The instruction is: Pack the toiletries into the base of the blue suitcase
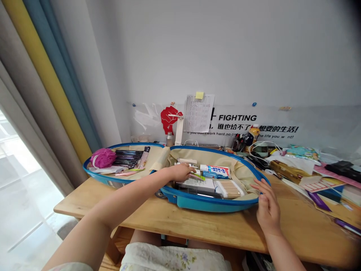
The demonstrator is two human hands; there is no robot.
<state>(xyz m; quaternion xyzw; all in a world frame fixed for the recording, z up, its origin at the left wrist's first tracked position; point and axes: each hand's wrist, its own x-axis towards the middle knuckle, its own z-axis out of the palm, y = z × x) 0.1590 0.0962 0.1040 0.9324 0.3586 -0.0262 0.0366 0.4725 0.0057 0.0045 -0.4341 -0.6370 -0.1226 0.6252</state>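
A blue-rimmed suitcase lies opened out on the table, its right half [217, 205] in front of me and its left half [109, 181] beside it. My left hand [183, 173] reaches into the right half, fingers closed by a slim green-and-pink item [197, 176]; what they pinch is partly hidden. Around it lie a toothpaste box [216, 171], a blue tube [211, 175], a white printed box [199, 184] and a pack of cotton swabs [229, 189]. My right hand [268, 205] grips the right end of the suitcase rim, fingers inside and thumb outside.
The left half holds a magenta bath puff [103, 158] and several dark slim packs [128, 159]. Papers, pouches and cables crowd the right of the wooden table [225, 229]. A white lamp [179, 130] and an orange-labelled bottle [252, 134] stand by the wall.
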